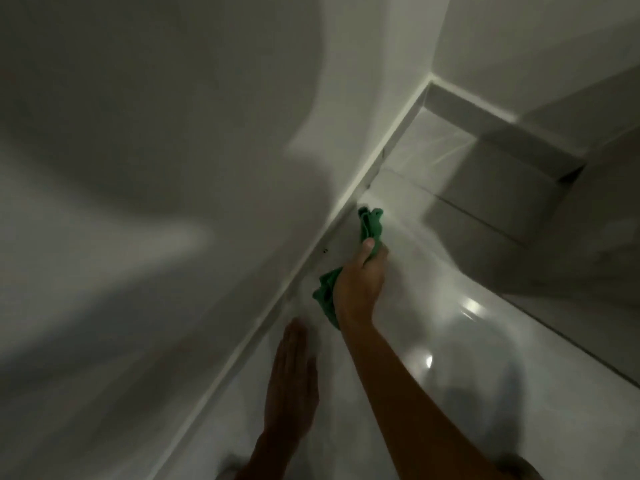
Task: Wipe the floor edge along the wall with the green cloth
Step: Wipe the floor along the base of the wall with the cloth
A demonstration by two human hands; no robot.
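Green cloth [371,226] bunched at frame centre, on the glossy floor [485,341] just beside the skirting [304,271] at the wall [173,168] foot. Right hand [360,282] fisted around it, thumb on top, arm stretched in from lower right. Left hand [291,382] spread wide, flat, palm down on floor, lower centre. No legible writing.

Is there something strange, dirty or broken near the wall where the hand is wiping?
Mostly no. Small dark specks sit on the baseboard just left of the right hand gripping the green cloth; too blurred to identify. The left hand lies flat on the floor.
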